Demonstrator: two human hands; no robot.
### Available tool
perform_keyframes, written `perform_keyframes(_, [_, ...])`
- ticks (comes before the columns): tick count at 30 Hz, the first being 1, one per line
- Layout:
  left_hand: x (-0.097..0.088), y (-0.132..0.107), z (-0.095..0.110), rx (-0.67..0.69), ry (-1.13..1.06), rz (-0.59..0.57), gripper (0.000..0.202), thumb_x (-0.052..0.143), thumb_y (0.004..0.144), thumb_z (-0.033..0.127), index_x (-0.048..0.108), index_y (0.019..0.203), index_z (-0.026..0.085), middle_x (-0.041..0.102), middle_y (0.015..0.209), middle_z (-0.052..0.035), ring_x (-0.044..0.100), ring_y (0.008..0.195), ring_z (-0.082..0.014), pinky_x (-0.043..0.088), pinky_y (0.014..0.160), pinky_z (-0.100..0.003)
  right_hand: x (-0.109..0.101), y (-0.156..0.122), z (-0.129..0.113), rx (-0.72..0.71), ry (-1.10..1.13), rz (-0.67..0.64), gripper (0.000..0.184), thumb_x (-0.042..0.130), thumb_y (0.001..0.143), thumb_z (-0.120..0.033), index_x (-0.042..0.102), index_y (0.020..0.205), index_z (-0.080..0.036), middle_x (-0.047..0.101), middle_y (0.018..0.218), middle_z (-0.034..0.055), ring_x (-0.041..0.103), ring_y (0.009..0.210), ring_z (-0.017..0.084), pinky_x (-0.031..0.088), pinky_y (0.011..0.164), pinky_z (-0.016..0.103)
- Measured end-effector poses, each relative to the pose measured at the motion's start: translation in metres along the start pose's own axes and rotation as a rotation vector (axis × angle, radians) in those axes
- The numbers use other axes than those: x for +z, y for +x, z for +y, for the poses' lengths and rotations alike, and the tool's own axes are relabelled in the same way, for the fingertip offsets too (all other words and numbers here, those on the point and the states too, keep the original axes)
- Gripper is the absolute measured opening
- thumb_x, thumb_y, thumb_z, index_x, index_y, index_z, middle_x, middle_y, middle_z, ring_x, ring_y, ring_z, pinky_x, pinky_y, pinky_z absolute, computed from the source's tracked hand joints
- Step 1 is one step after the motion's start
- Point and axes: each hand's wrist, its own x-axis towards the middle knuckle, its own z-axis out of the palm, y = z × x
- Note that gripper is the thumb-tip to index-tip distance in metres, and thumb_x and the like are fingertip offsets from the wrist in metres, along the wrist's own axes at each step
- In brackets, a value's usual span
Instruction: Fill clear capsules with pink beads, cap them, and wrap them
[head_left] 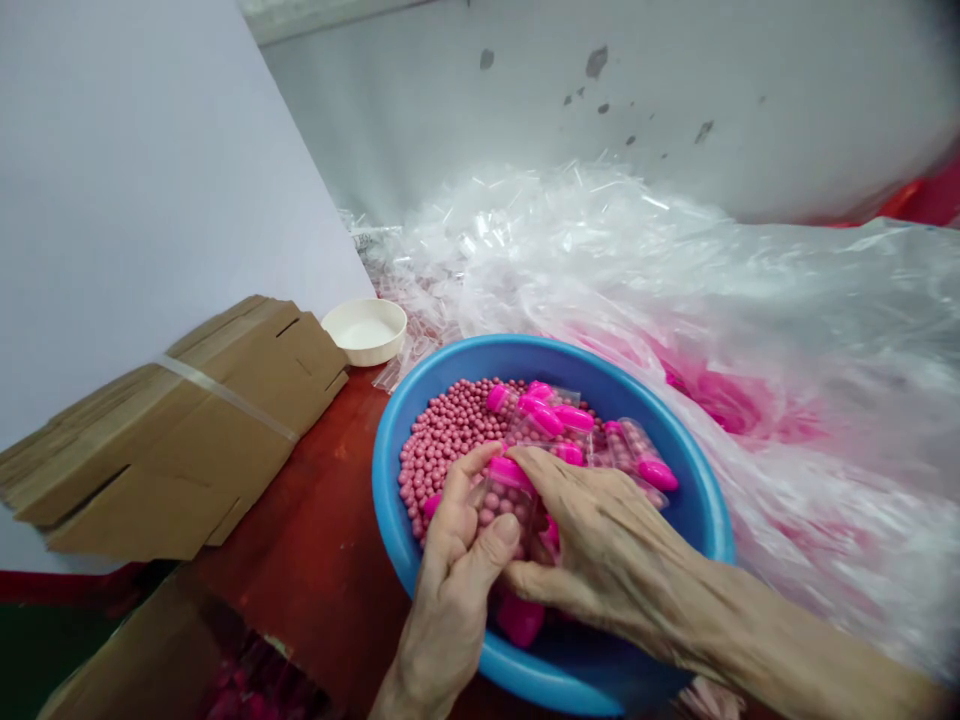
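Over a blue plastic basin [551, 352], my left hand [450, 570] and my right hand [600, 530] meet around a small transparent plastic bottle [504, 505] with a bright pink cap. Pink beads fill the bottle. My left fingers and thumb wrap its side, while my right fingertips press on it near the cap. A heap of pink beads [446, 435] lies in the basin, with several similar capped bottles [637, 455] resting on it. A pink bottle end [520, 620] shows below my hands, partly hidden by them.
The basin stands on a red-brown table [315, 480]. To its left are a strapped stack of flattened cardboard [161, 450] and a white bowl [366, 330]. Large transparent plastic bags [600, 260] pile up behind and right. A cardboard box [142, 650] with pink contents sits low left.
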Motion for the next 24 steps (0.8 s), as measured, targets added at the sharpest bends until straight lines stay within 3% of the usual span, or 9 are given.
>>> perform_keyframes(2, [0.000,-0.001,0.000,-0.023,-0.012,-0.023,0.048,0.061,0.086,0.018,0.046,0.130,0.027,0.060,0.124,-0.0024,0.048,0.122,-0.0184,0.033,0.106,-0.029,-0.003,-0.003,-0.001,0.059,0.021,0.014,0.032,0.056,0.061,-0.019,0.054,0.093,-0.013,0.058,0.056,-0.0026,0.054,0.045,0.015,0.038,0.043,0.025])
perform_keyframes(4, [0.001,-0.001,0.000,-0.026,-0.043,-0.039,0.053,0.061,0.085,0.017,0.043,0.134,0.026,0.063,0.120,-0.0037,0.053,0.116,-0.0187,0.040,0.098,-0.027,-0.003,-0.008,0.001,0.120,0.043,0.019,0.044,0.060,0.062,-0.020,0.053,0.104,-0.009,0.061,0.059,0.0001,0.058,0.048,0.018,0.044,0.045,0.028])
perform_keyframes(8, [0.003,0.000,0.001,-0.012,-0.108,-0.003,0.053,0.061,0.084,0.012,0.044,0.133,0.020,0.066,0.117,-0.0073,0.062,0.102,-0.0175,0.049,0.088,-0.025,-0.007,-0.020,0.008,0.262,0.276,0.085,0.070,0.079,0.062,-0.032,0.047,0.119,-0.008,0.068,0.094,0.0151,0.068,0.078,0.027,0.057,0.062,0.038])
perform_keyframes(10, [0.006,-0.001,0.002,-0.012,-0.115,0.016,0.050,0.061,0.083,0.010,0.046,0.130,0.019,0.067,0.116,-0.0074,0.064,0.099,-0.0162,0.049,0.087,-0.024,-0.012,-0.022,0.012,0.347,0.541,0.189,0.062,0.079,0.065,-0.036,0.049,0.116,-0.015,0.067,0.096,0.0114,0.068,0.084,0.025,0.058,0.065,0.035])
perform_keyframes(14, [0.011,-0.005,0.001,-0.019,-0.108,-0.053,0.047,0.062,0.083,0.009,0.048,0.127,0.019,0.071,0.102,-0.0054,0.066,0.090,-0.0139,0.051,0.078,-0.020,-0.019,-0.017,0.012,0.450,0.940,0.373,0.025,0.072,0.075,-0.035,0.058,0.089,-0.019,0.065,0.071,-0.0007,0.063,0.055,0.012,0.054,0.047,0.020])
perform_keyframes(17, [0.011,-0.008,0.001,-0.008,-0.045,-0.084,0.049,0.062,0.085,0.014,0.045,0.130,0.021,0.071,0.099,-0.0038,0.066,0.085,-0.0133,0.051,0.075,-0.020,-0.015,-0.014,0.010,0.335,0.773,0.479,0.013,0.064,0.082,-0.026,0.061,0.091,-0.018,0.066,0.067,-0.0008,0.064,0.053,0.012,0.057,0.051,0.023])
perform_keyframes(19, [0.009,-0.010,0.002,-0.012,0.041,-0.074,0.054,0.063,0.086,0.018,0.043,0.135,0.025,0.070,0.103,-0.0029,0.066,0.087,-0.0132,0.051,0.076,-0.020,-0.011,-0.015,0.012,0.178,0.507,0.488,0.029,0.053,0.088,-0.019,0.057,0.117,-0.016,0.072,0.088,0.0060,0.070,0.074,0.018,0.060,0.070,0.032])
perform_keyframes(21, [0.005,-0.011,0.006,-0.024,0.160,-0.049,0.055,0.064,0.085,0.020,0.044,0.136,0.026,0.068,0.111,-0.0040,0.063,0.097,-0.0154,0.049,0.081,-0.020,-0.008,-0.020,0.018,0.065,0.290,0.397,0.053,0.042,0.089,-0.011,0.036,0.141,-0.019,0.062,0.124,0.0112,0.065,0.104,0.021,0.057,0.086,0.038])
perform_keyframes(24, [0.003,-0.012,0.011,-0.065,0.285,-0.067,0.055,0.066,0.082,0.021,0.048,0.134,0.022,0.067,0.109,-0.0067,0.062,0.100,-0.0200,0.050,0.081,-0.023,-0.008,-0.027,0.030,-0.043,0.175,0.158,0.080,0.038,0.081,-0.003,0.005,0.151,-0.024,0.031,0.152,0.0069,0.040,0.133,0.023,0.048,0.100,0.043])
